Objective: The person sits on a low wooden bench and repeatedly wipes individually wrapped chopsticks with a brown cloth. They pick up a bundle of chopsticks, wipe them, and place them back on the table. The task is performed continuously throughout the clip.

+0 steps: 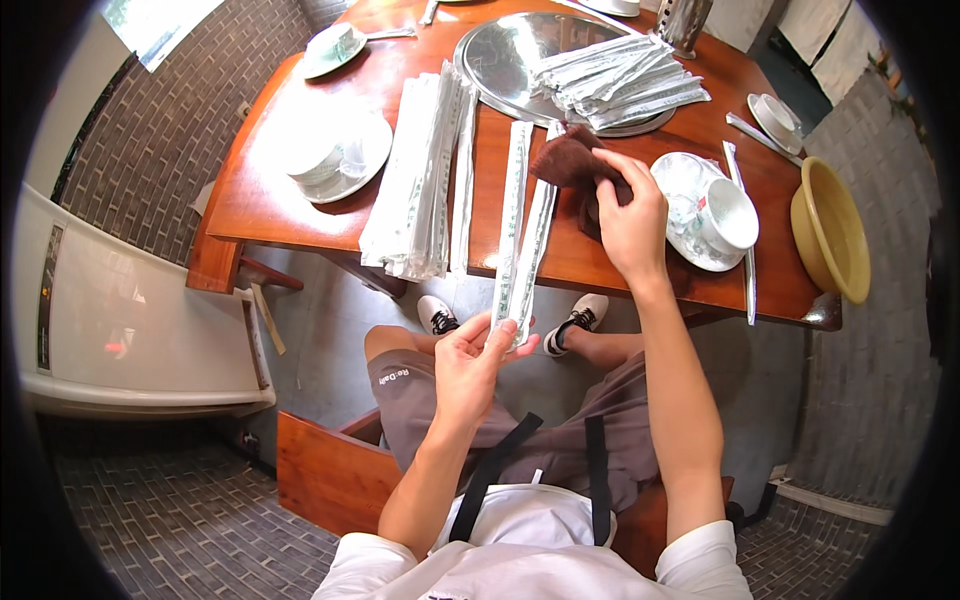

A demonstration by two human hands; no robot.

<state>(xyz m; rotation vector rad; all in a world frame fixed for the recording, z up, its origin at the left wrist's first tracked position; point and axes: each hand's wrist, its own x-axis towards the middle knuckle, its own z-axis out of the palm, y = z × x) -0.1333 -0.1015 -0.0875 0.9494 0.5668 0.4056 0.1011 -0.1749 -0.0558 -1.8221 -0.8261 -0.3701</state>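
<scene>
Two paper-wrapped pairs of chopsticks [513,225] are pinched at their near ends in my left hand [480,352], fanned slightly apart over the table's front edge. My right hand [634,202] grips a brown cloth [574,159], which covers the far end of the right-hand wrapper. Left of these, a thick stack of wrapped chopsticks [416,180] lies on the wooden table. Farther back, a second pile of wrapped chopsticks [622,79] rests on a round metal tray [499,64].
A plate with a bowl and cup [727,217] sits right of my right hand, beside a yellow basin [829,229] at the table's edge. Another bowl on a plate [322,169] stands at the left. A perforated metal holder [681,26] is at the back.
</scene>
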